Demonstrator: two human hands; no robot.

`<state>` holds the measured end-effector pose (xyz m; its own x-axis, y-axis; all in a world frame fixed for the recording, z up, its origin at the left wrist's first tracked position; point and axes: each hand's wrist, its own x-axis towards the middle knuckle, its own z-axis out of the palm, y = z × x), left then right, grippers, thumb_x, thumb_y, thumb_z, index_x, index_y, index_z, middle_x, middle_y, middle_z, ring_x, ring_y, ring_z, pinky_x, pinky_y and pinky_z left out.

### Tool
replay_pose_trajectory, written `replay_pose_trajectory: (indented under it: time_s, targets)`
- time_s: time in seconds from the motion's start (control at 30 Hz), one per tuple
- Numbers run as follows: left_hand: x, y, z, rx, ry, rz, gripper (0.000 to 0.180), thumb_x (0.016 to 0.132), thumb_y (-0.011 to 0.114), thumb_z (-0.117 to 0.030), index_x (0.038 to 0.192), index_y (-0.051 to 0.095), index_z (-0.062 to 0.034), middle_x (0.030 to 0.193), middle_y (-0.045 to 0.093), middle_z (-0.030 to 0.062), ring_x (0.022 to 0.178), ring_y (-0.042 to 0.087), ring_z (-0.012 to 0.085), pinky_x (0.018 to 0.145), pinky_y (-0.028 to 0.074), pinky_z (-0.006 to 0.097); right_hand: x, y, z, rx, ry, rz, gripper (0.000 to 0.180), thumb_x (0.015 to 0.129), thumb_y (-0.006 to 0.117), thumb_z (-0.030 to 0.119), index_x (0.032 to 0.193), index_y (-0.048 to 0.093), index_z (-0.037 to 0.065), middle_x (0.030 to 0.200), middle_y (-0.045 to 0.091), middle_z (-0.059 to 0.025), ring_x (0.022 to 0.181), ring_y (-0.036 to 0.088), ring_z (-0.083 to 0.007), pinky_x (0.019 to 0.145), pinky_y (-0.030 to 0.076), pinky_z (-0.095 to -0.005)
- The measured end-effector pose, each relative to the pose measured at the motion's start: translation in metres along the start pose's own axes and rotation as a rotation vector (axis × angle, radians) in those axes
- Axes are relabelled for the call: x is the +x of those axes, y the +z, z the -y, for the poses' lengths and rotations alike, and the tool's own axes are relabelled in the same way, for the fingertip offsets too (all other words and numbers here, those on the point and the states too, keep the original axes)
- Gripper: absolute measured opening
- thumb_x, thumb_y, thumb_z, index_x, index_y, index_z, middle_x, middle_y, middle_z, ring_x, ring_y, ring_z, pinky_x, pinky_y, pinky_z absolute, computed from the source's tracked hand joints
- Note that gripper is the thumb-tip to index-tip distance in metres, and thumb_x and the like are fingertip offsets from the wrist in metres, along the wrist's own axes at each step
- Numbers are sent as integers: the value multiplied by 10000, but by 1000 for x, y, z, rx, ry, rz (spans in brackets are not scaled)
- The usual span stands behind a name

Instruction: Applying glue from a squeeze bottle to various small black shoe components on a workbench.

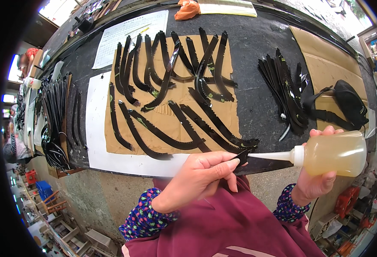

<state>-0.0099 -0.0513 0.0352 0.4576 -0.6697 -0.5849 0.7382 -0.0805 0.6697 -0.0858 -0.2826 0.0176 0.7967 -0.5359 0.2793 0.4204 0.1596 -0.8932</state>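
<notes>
My left hand [199,175] pinches the end of a black strip [242,156] between thumb and fingers, just past the table's near edge. My right hand [312,186] is wrapped round a clear squeeze bottle [336,153] of yellowish liquid, tilted on its side. Its long white nozzle [270,156] points left, and the tip meets the strip at my left fingertips. Beyond my hands, several curved black strips with toothed edges [147,132] lie spread over a brown cardboard sheet [163,111]. Whether liquid is coming out of the tip is too small to tell.
A pile of black strips [285,90] lies right of the cardboard, beside a black strapped pouch [349,103] on another cardboard piece [321,53]. More black lengths [53,115] are bundled at the left. A printed form [111,40] and orange plastic [187,9] lie farther back.
</notes>
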Motion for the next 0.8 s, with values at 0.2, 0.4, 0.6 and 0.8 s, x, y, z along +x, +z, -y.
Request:
replay_pose_trajectory:
  time_s: [0.2, 0.4, 0.6, 0.8]
  targets:
    - [0, 2, -1, 13, -1, 1, 282, 934, 469, -200, 1063, 584, 23, 680, 621, 73, 352, 333, 11, 329, 223, 155, 0, 2, 1, -16, 5, -55, 845, 660, 735, 367, 1305, 316, 16, 1194, 409, -85, 1089, 416, -241, 925, 394, -447]
    - [1, 1, 0, -20, -12, -3, 288, 935, 468, -201, 1078, 578, 23, 683, 620, 70, 356, 337, 10, 332, 223, 154, -1, -7, 0, 15, -1, 41, 825, 664, 724, 381, 1284, 332, 6, 1191, 382, -78, 1072, 422, -245, 912, 403, -442]
    - [1, 1, 1, -21, -6, -6, 288, 937, 464, -196, 1091, 575, 21, 685, 619, 66, 361, 339, 11, 334, 226, 155, 0, 2, 3, -13, 4, -53, 837, 681, 707, 422, 1292, 317, 3, 1199, 410, -113, 1071, 446, -273, 926, 390, -441]
    - [2, 2, 4, -10, 10, -7, 285, 936, 466, -191, 1107, 572, 11, 692, 619, 57, 364, 344, 13, 337, 234, 155, 0, 6, 2, -72, -25, -115, 851, 688, 699, 445, 1301, 308, 4, 1184, 457, -159, 1066, 477, -296, 944, 376, -449]
